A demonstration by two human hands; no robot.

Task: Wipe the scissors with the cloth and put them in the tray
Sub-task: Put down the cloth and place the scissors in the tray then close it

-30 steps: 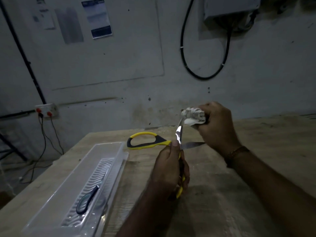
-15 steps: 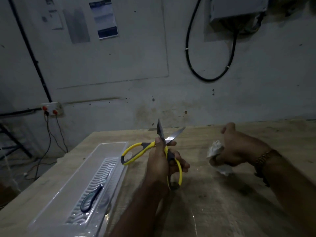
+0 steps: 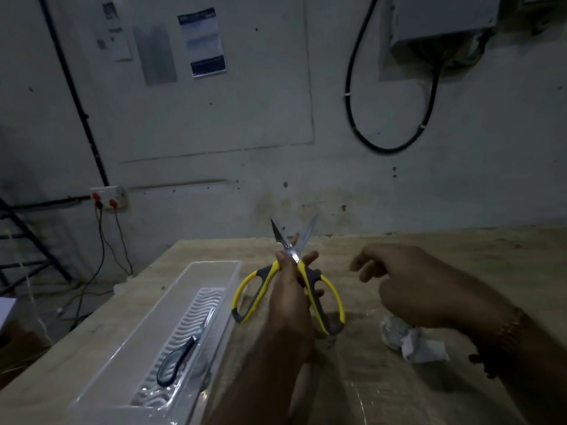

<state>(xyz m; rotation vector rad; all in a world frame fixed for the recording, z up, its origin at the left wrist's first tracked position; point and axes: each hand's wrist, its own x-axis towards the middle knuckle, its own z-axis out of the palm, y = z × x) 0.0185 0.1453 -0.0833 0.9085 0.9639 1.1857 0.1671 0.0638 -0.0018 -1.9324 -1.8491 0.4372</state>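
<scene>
My left hand [image 3: 290, 294] grips the yellow-and-grey scissors [image 3: 325, 297] near the pivot, blades spread and pointing up, handles hanging down above the table. My right hand [image 3: 411, 286] hovers to the right of them, fingers apart and holding nothing. The crumpled white cloth [image 3: 411, 342] lies on the table under my right wrist. The clear plastic tray [image 3: 214, 271] lies to the left of the scissors, with a small dark-handled pair of scissors [image 3: 181, 354] on its ribbed floor.
The wooden table [image 3: 460, 253] meets a grey wall at the back. Its left edge drops off beside the tray, where a wall socket [image 3: 106, 197] with plugged cables and a dark metal frame [image 3: 24, 250] stand. A black cable loop [image 3: 386, 142] hangs on the wall.
My right hand wiped a blade with the cloth, then lowered and let the cloth go on the table. My left hand turned the scissors so the blades point up.
</scene>
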